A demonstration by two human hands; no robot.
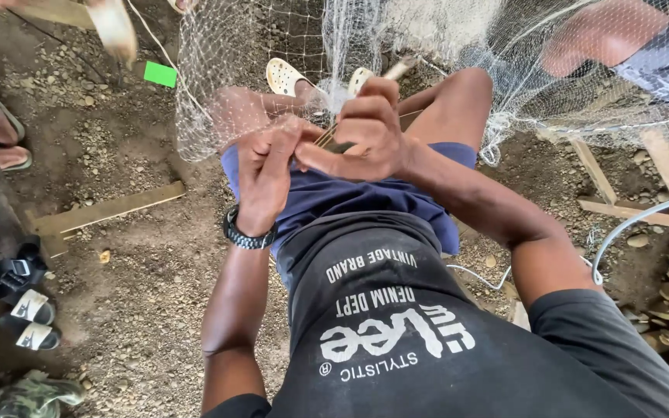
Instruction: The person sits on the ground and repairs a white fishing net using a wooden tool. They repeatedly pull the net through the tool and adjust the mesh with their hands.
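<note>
My left hand (266, 172), with a dark watch at the wrist, pinches the white fishing net (226, 70) just above my lap. My right hand (365, 131) is closed on a thin wooden netting needle (393, 71) whose pale tip points up and away; its lower end sits between both hands. The net hangs in front of me and spreads to the upper right. My knees, in blue shorts, lie beneath the hands.
Pale clogs (286, 76) are on my feet on the gravel ground. A wooden plank (110, 207) lies left, black sandals (17, 298) at the far left. Another person's knee (602, 35) sits behind the net upper right. Wooden slats (629, 205) and stones lie right.
</note>
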